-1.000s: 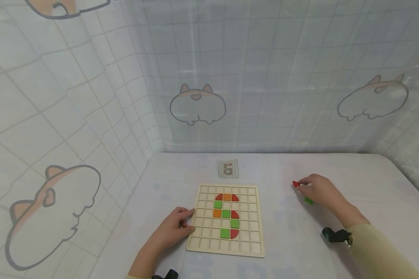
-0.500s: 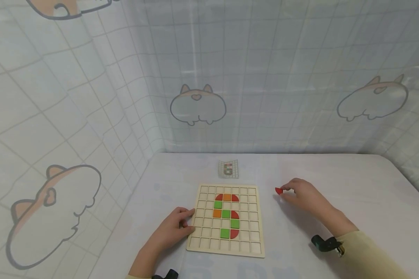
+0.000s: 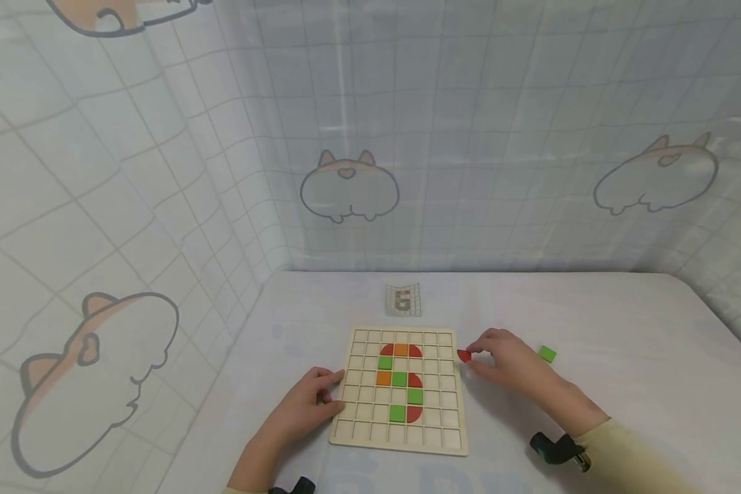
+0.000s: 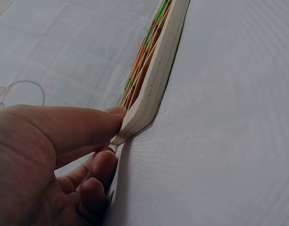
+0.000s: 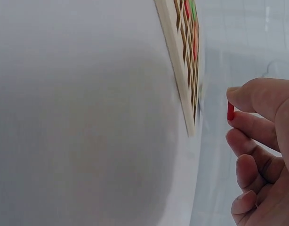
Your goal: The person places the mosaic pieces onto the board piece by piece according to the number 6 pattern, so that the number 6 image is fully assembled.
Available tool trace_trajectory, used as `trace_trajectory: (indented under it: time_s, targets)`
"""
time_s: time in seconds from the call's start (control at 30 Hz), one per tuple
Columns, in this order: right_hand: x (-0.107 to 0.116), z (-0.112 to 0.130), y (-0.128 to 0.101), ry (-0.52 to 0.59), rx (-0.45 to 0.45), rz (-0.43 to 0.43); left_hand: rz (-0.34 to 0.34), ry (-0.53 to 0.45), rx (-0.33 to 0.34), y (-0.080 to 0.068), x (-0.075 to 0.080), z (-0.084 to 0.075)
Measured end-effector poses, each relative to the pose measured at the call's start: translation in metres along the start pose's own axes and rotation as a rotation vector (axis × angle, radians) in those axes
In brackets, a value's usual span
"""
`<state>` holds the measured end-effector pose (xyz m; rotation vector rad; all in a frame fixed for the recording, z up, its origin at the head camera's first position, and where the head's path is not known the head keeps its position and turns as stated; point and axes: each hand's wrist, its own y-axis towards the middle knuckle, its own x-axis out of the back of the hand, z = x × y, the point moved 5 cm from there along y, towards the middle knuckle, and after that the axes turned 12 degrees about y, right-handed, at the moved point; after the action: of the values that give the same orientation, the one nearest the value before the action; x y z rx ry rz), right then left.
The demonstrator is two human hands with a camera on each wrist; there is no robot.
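A pale wooden grid board [image 3: 444, 398] lies on the table, holding red rounded pieces, green squares and orange squares in its middle cells. My left hand [image 3: 309, 401] rests at its left edge, thumb and index fingertips touching the rim a little apart. In the left wrist view, the other fingers of the left hand [image 4: 74, 150] bend loosely below the rim. My right hand [image 3: 509, 360] pinches a small red rounded piece [image 3: 464, 355] just beyond the board's right edge. Seen edge-on in the right wrist view, the thin red piece [image 5: 230, 111] sits between thumb and index finger.
A loose green square [image 3: 547, 354] lies on the table to the right, behind the right hand. Behind the board is a small printed grid card [image 3: 403, 300] with a coloured pattern. A patterned curtain [image 3: 469, 171] rises along the table's back edge.
My right hand has carried the red piece leftward from the right side of the table to the board's edge, uncovering the green square. The left hand and board have stayed put.
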<state>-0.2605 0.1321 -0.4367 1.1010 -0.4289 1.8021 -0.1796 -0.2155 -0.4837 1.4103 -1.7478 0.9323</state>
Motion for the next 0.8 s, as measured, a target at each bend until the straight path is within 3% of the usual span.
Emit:
trace_trajectory:
  time_s: [0.2, 0.8]
  targets:
    - [-0.015, 0.018, 0.001, 0.017, -0.002, 0.018, 0.003, 0.014, 0.022, 0.001, -0.002, 0.001]
    - [-0.072, 0.08, 0.004, 0.122, 0.219, 0.136, -0.001, 0.004, 0.013, 0.0, -0.001, 0.001]
